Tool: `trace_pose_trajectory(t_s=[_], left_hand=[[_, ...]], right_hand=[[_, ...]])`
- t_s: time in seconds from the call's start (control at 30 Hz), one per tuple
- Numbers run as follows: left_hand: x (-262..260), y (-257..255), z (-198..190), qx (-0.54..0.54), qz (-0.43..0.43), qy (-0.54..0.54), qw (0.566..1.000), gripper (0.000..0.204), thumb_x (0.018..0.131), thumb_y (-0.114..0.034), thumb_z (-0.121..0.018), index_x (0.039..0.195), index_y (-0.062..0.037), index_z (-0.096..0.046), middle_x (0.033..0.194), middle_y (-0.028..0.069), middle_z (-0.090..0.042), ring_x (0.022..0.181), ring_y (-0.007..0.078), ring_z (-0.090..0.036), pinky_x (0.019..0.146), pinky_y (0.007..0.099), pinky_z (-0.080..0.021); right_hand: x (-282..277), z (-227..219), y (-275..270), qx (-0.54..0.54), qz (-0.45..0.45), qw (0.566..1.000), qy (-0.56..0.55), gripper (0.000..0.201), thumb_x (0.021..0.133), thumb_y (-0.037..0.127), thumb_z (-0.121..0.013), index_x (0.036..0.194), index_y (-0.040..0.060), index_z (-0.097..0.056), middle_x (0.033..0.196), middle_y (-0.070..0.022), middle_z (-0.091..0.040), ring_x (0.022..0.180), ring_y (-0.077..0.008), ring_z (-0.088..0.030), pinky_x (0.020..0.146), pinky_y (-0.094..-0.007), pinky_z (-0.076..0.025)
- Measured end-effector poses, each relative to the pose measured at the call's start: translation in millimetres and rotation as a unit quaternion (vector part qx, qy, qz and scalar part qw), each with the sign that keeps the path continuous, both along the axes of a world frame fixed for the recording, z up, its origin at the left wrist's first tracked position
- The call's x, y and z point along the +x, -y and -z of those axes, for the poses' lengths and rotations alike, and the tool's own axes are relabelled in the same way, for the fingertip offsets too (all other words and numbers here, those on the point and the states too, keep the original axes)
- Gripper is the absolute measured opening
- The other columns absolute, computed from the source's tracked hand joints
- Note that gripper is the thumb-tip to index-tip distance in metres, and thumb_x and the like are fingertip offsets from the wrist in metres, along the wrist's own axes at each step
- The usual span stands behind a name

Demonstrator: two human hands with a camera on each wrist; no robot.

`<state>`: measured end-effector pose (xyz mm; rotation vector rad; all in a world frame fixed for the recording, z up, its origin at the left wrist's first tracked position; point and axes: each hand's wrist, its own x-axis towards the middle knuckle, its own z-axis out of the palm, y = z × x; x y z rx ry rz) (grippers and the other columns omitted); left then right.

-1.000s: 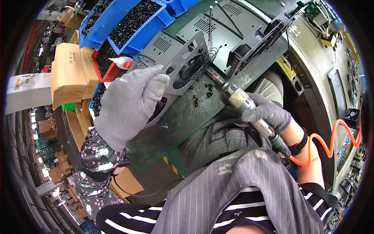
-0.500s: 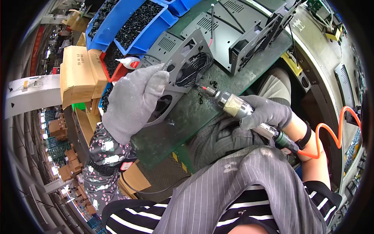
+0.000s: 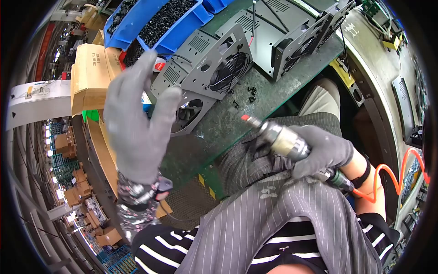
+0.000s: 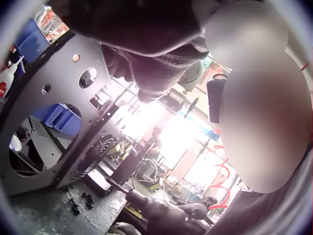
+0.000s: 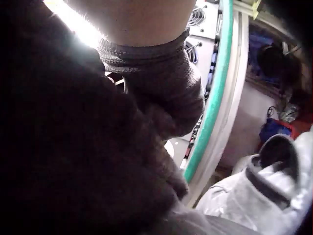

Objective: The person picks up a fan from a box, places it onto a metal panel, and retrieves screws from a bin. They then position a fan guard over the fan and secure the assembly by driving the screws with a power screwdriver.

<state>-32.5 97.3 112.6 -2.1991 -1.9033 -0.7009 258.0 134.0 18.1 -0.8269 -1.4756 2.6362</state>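
Note:
My gloved left hand is raised in the head view with fingers straight and thumb apart, holding nothing. It overlaps the left side of the grey metal panel, which stands upright and bears a black fan with coiled cable. In the left wrist view the panel shows its round cutouts close beside the hand. My gloved right hand grips an air screwdriver, its red tip over the lap side of the bench edge, apart from the panel. Loose black screws lie on the bench near the panel.
Blue bins full of black screws stand at the back left, beside cardboard boxes and a white bottle with a red label. More panels with fans stand at right. An orange coiled hose trails from the screwdriver.
My left hand has come away from the panel, its fingers spreading and reaching upward. The screwdriver has been drawn back from the fan toward my lap, uncovering the loose screws.

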Motion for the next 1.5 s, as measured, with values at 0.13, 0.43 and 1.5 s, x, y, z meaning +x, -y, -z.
trace_pose_trajectory(t_s=[0.13, 0.43, 1.5], left_hand=[[18.9, 35.1, 43.9, -0.049, 0.034, 0.033, 0.998, 0.024, 0.081, -0.017, -0.071, 0.103, -0.0087, -0.070, 0.088, 0.0087, -0.068, 0.075, 0.0204, -0.065, 0.067, 0.0306, -0.052], [59.6, 6.6, 119.9, -0.097, -0.077, 0.097, 0.988, 0.019, 0.083, -0.019, -0.068, 0.100, -0.0109, -0.072, 0.086, 0.0104, -0.071, 0.075, 0.0230, -0.069, 0.068, 0.0331, -0.054], [53.8, 36.0, 96.3, -0.192, 0.024, 0.675, 0.712, 0.017, 0.087, 0.002, -0.060, 0.103, -0.0037, -0.058, 0.089, 0.0066, -0.067, 0.070, 0.0095, -0.061, 0.063, 0.0223, -0.051]], right_hand=[[29.7, 38.6, 6.6, 0.079, 0.132, 0.988, 0.022, 0.065, 0.066, 0.024, -0.082, 0.118, -0.0002, -0.053, 0.087, -0.0002, -0.056, 0.077, -0.0096, -0.053, 0.070, -0.0244, -0.046], [39.5, 58.8, 12.9, 0.026, 0.172, 0.985, 0.021, 0.068, 0.068, 0.028, -0.081, 0.121, -0.0024, -0.053, 0.095, -0.0006, -0.057, 0.084, -0.0098, -0.051, 0.078, -0.0245, -0.043], [51.1, 73.8, 23.8, 0.000, 0.144, 0.988, -0.048, 0.065, 0.070, 0.023, -0.081, 0.122, -0.0017, -0.052, 0.105, -0.0036, -0.057, 0.095, -0.0144, -0.051, 0.089, -0.0282, -0.041]])
